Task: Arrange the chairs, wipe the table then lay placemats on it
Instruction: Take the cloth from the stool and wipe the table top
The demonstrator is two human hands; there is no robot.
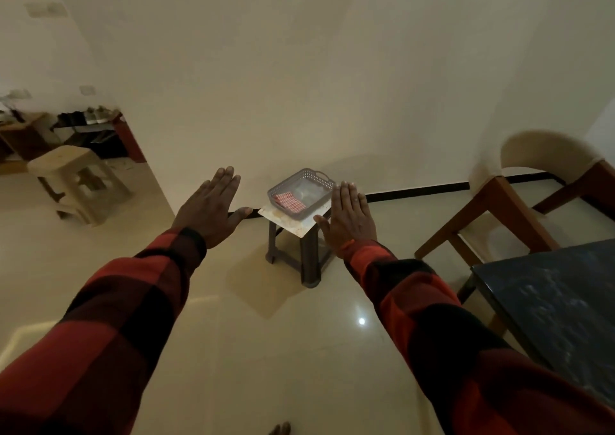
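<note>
1. Wooden-legged chair with a cream curved back (519, 182) stands at right of frame, beside the dark marble-topped table (559, 301) – likely heavy and stiff; grip its back rail.
2. Your left hand (213, 211) and right hand (349, 218) – fingers flat, holding nothing.

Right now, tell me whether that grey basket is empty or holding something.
Holding something. The basket sits on a stool with a red checked cloth inside; something pale beside the cloth is unclear.
</note>
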